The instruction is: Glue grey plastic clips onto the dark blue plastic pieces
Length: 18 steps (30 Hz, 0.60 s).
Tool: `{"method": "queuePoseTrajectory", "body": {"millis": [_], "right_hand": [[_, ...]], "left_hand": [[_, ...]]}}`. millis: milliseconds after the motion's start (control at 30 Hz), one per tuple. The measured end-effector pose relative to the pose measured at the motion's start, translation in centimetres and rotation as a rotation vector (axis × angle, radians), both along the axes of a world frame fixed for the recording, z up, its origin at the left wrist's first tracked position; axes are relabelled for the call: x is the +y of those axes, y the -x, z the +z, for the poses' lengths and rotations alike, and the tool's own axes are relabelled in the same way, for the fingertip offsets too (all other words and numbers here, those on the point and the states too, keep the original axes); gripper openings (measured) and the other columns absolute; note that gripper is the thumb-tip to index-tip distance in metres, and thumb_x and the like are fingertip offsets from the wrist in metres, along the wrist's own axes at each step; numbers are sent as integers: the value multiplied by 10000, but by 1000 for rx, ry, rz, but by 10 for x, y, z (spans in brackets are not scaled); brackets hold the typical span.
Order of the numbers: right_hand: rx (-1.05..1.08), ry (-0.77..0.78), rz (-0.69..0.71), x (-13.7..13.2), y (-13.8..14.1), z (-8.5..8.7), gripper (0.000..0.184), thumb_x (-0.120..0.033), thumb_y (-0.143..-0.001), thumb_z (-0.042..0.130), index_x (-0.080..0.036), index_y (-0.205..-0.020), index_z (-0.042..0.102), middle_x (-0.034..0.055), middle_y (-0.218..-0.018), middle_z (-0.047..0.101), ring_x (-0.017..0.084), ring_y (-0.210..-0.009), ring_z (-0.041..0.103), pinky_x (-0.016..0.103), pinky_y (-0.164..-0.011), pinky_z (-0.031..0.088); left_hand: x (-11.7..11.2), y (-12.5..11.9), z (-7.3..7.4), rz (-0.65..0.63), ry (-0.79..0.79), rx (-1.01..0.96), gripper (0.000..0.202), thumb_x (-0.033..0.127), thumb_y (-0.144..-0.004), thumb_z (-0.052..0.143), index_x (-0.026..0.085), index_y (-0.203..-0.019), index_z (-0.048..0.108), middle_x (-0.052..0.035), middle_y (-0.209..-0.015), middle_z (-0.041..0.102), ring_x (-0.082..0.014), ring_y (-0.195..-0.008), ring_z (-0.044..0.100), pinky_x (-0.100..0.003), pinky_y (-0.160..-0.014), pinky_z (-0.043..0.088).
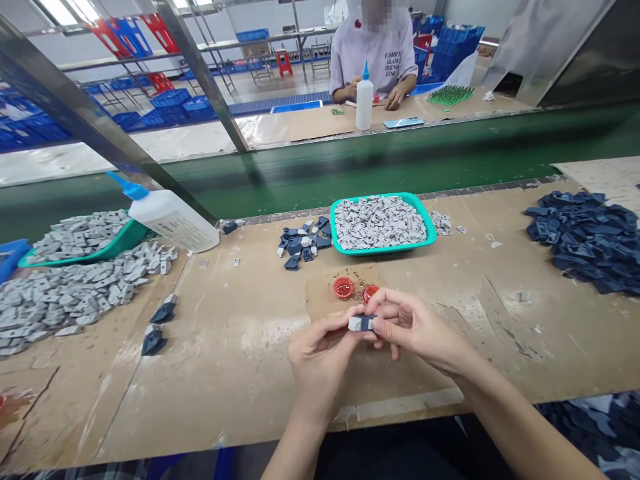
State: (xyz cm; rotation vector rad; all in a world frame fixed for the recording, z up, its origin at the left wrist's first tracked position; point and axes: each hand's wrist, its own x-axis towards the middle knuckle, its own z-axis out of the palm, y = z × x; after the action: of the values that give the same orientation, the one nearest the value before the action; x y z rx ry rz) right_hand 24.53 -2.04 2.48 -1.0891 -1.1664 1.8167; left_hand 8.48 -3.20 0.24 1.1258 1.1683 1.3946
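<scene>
My left hand (320,350) and my right hand (413,327) meet over the cardboard-covered bench (240,347). Both pinch one small piece (361,323), grey on its left part and dark blue on its right. Just beyond the fingers sit two small red caps (343,288) holding red liquid; the right-hand cap (370,292) is partly hidden by my right hand. Further back stands a teal tray (423,217) heaped with grey parts, with a small cluster of dark blue parts (303,241) to its left.
A large pile of dark blue parts (585,237) lies at the right. At the left are loose grey parts (65,293), a second teal tray (120,241), a tipped glue bottle (167,217) and two blue pieces (157,327). A green conveyor (400,160) runs behind; a person (375,60) sits across it.
</scene>
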Motion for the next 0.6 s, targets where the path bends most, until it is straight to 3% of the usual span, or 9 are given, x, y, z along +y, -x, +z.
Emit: {"method": "queuePoseTrajectory", "body": {"millis": [167, 267, 333, 367, 433, 600], "right_hand": [[-109, -75, 33, 12, -6, 14, 322, -506, -864, 590, -190, -800, 583, 40, -745, 684, 149, -648, 619, 251, -547, 484], [-426, -327, -46, 47, -27, 20, 332, -484, -900, 530, -186, -847, 666, 73, -848, 710, 177, -718, 641, 288, -604, 492], [-755, -528, -263, 80, -44, 18, 220, -408, -856, 613, -211, -910, 695, 63, -926, 716, 199, -789, 643, 315, -671, 482], [-904, -564, -289, 98, -51, 15, 185, -373, -838, 637, -222, -919, 706, 56, -929, 719, 208, -791, 640, 328, -683, 473], [-1064, -605, -224, 129, -60, 8, 143, -298, -806, 668, -225, -916, 722, 45, -882, 723, 206, -759, 640, 329, -688, 459], [-1091, -618, 62, 171, -54, -7, 110, -285, -731, 745, -221, -820, 750, 36, -820, 729, 208, -771, 653, 296, -653, 445]], "left_hand": [[1, -1, 4, -148, 18, 54, 425, 195, -751, 743, 257, -1166, 675, -57, -1125, 717, -246, -949, 708, -365, -840, 605], [8, 14, 0, -121, -47, 218, 454, 228, -865, 617, 233, -1315, 559, -82, -1223, 666, -230, -1089, 651, -375, -977, 524], [17, 37, -4, -31, -88, 378, 463, 247, -909, 540, 218, -1369, 493, -95, -1243, 649, -222, -1151, 613, -379, -1017, 483], [22, 52, -7, 23, -106, 480, 458, 254, -920, 512, 208, -1374, 482, -101, -1237, 649, -223, -1151, 610, -383, -1014, 480], [34, 88, -12, 110, -134, 744, 439, 250, -915, 484, 173, -1346, 504, -124, -1207, 658, -245, -1119, 622, -407, -981, 492], [59, 172, -21, 77, -43, 1385, 400, 166, -838, 425, 98, -1178, 625, -190, -1094, 694, -351, -1057, 626, -501, -885, 502]]}}
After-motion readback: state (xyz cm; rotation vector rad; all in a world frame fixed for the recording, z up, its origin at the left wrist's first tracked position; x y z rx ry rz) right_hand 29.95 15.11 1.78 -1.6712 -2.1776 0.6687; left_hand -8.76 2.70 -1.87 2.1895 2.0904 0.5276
